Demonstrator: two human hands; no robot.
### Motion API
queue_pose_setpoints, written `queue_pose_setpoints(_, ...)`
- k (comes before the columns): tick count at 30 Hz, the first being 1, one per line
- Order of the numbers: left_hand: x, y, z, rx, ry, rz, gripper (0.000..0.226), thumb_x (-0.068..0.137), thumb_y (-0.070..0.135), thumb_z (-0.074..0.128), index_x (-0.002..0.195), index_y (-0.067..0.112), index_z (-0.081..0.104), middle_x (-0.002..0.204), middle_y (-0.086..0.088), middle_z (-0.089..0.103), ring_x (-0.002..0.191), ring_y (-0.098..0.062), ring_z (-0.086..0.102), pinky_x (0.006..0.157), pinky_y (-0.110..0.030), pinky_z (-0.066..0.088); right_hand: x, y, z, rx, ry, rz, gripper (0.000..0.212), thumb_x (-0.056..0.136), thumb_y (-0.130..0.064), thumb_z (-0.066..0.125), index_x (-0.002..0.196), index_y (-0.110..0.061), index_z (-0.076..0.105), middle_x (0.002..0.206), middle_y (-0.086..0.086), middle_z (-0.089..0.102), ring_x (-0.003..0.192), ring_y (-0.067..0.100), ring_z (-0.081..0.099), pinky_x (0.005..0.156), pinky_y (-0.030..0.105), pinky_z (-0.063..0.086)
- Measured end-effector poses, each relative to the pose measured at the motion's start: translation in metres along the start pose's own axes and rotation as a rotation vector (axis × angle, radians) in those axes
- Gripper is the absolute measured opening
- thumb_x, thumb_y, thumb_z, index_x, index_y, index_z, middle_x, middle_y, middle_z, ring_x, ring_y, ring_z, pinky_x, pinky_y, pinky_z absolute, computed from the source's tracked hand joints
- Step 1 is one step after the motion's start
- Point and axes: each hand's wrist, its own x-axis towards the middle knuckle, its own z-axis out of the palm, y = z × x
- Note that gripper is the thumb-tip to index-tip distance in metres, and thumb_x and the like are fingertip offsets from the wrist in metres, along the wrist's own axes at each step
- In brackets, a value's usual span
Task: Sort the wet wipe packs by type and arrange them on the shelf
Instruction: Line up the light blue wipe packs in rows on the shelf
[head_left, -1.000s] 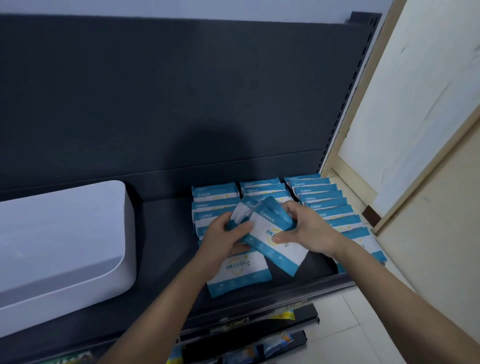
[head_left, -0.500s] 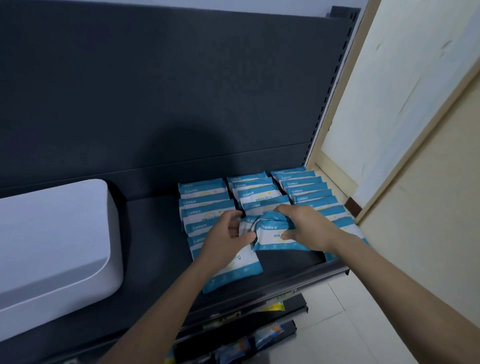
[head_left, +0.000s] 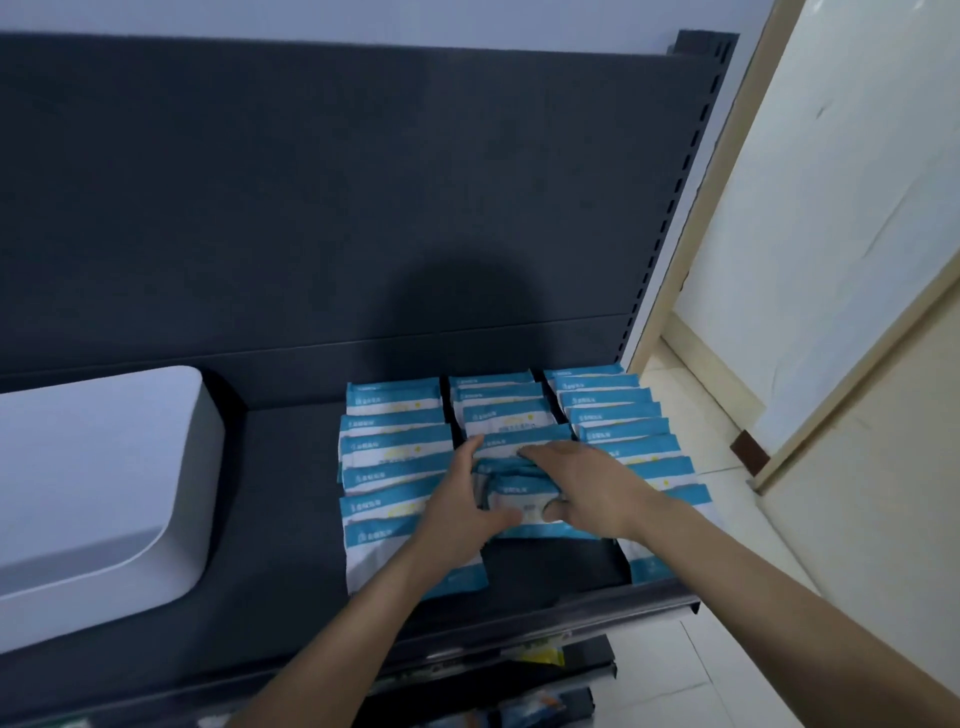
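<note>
Blue-and-white wet wipe packs lay in three overlapping rows on rt half of dark shelf (head_left: 291, 467), all one type as far as could be read. Left row (head_left: 392, 457) ran from back panel (head_left: 363, 208) to near shelf's front lip; last pack partly hidden under left forearm. Right row (head_left: 618, 421) sat just beside slotted upright (head_left: 670, 249), longest of the three. Middle row (head_left: 496, 410) was shortest, w/ bare shelf in front of it.

Left hand (head_left: 457, 499) and right hand (head_left: 587, 483) met at near end of middle row, both closed on same small bundle of packs (head_left: 517, 496). Fingers curled over bundle's far edge, thumbs pressed on its near face; bundle rested on or just above the row, couldn't tell which. Pack count in bundle unclear, blurred.

White rounded bin (head_left: 98, 499) occupied left part of shelf, well apart from packs. Lower shelf (head_left: 571, 670) below held items too blurred to ID.
</note>
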Motion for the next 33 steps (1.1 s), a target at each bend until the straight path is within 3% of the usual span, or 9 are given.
queue_pose_setpoints(8, 0.009, -0.005, 0.021, 0.093, 0.153, -0.037, 0.086, 0.086, 0.019, 0.071, 0.149, 0.03, 0.014, 0.131, 0.009, 0.049, 0.111, -0.008, 0.054, 0.089, -0.021, 0.048, 0.01, 0.011, -0.001, -0.076, 0.071, -0.131, 0.069, 0.09, -0.03, 0.063, 0.148, -0.022, 0.026, 0.126, 0.008, 0.054, 0.113, 0.024, 0.051, 0.094, 0.036, 0.043)
queue_pose_setpoints(10, 0.009, -0.007, 0.022, 0.078, 0.208, -0.041, 0.073, 0.087, 0.014, 0.068, 0.144, 0.028, 0.024, 0.113, 0.008, 0.057, 0.089, -0.002, 0.058, 0.072, -0.011, 0.048, 0.009, 0.015, 0.003, -0.044, 0.115, -0.162, 0.07, 0.089, -0.035, 0.063, 0.148, -0.022, 0.026, 0.132, 0.005, 0.051, 0.12, 0.022, 0.047, 0.099, 0.035, 0.04)
queue_pose_setpoints(13, 0.01, -0.011, 0.023, 0.094, 0.259, -0.064, 0.058, 0.088, 0.012, 0.067, 0.136, 0.025, 0.038, 0.083, -0.002, 0.058, 0.063, -0.009, 0.051, 0.055, -0.019, 0.042, 0.003, 0.023, 0.006, -0.012, 0.195, -0.179, 0.076, 0.084, -0.039, 0.068, 0.147, -0.019, 0.03, 0.143, 0.003, 0.042, 0.131, 0.023, 0.037, 0.111, 0.036, 0.028)
queue_pose_setpoints(16, 0.012, -0.011, 0.024, 0.079, 0.271, -0.087, 0.059, 0.086, 0.011, 0.069, 0.135, 0.023, 0.04, 0.075, -0.001, 0.053, 0.063, -0.012, 0.052, 0.058, -0.027, 0.047, -0.005, 0.034, 0.012, -0.072, 0.267, -0.201, 0.075, 0.073, -0.031, 0.079, 0.137, -0.011, 0.046, 0.134, 0.011, 0.05, 0.123, 0.031, 0.048, 0.107, 0.042, 0.038)
queue_pose_setpoints(18, 0.013, -0.011, 0.023, 0.04, 0.274, -0.106, 0.062, 0.084, 0.012, 0.072, 0.134, 0.026, 0.039, 0.074, 0.0, 0.05, 0.063, -0.009, 0.051, 0.056, -0.017, 0.045, -0.008, 0.039, 0.019, -0.083, 0.259, -0.198, 0.076, 0.067, -0.028, 0.084, 0.132, -0.008, 0.051, 0.127, 0.014, 0.054, 0.116, 0.034, 0.054, 0.099, 0.046, 0.047)
queue_pose_setpoints(23, 0.015, -0.012, 0.022, 0.005, 0.216, -0.13, 0.077, 0.081, 0.009, 0.075, 0.141, 0.03, 0.033, 0.126, 0.002, 0.054, 0.108, -0.006, 0.053, 0.095, -0.026, 0.048, -0.005, 0.036, 0.029, -0.083, 0.22, -0.218, 0.075, 0.065, -0.024, 0.085, 0.131, -0.007, 0.054, 0.134, 0.018, 0.051, 0.125, 0.039, 0.049, 0.102, 0.047, 0.041)
queue_pose_setpoints(26, 0.018, -0.008, 0.023, 0.074, 0.184, -0.116, 0.085, 0.083, 0.01, 0.072, 0.147, 0.031, 0.022, 0.134, 0.004, 0.048, 0.112, -0.006, 0.052, 0.098, -0.028, 0.047, -0.006, 0.038, 0.026, -0.041, 0.197, -0.203, 0.075, 0.078, -0.027, 0.076, 0.141, -0.006, 0.042, 0.147, 0.016, 0.037, 0.139, 0.035, 0.031, 0.115, 0.043, 0.026)
queue_pose_setpoints(29, 0.022, -0.002, 0.029, 0.179, 0.156, -0.068, 0.103, 0.082, 0.017, 0.073, 0.153, 0.031, -0.002, 0.155, 0.006, 0.02, 0.141, -0.013, 0.024, 0.117, -0.037, 0.028, -0.009, 0.046, 0.024, -0.045, 0.151, -0.186, 0.081, 0.088, -0.044, 0.061, 0.149, -0.007, 0.024, 0.156, 0.008, 0.02, 0.146, 0.024, 0.015, 0.119, 0.032, 0.006)
queue_pose_setpoints(33, 0.025, 0.0, 0.038, 0.228, 0.165, -0.052, 0.094, 0.093, 0.02, 0.062, 0.152, 0.021, -0.01, 0.16, 0.007, -0.003, 0.146, -0.007, 0.003, 0.121, -0.034, 0.011, -0.008, 0.049, 0.028, -0.117, 0.098, -0.186, 0.096, 0.083, -0.075, 0.029, 0.149, -0.006, 0.022, 0.157, 0.012, 0.02, 0.146, 0.024, 0.015, 0.118, 0.035, 0.001)
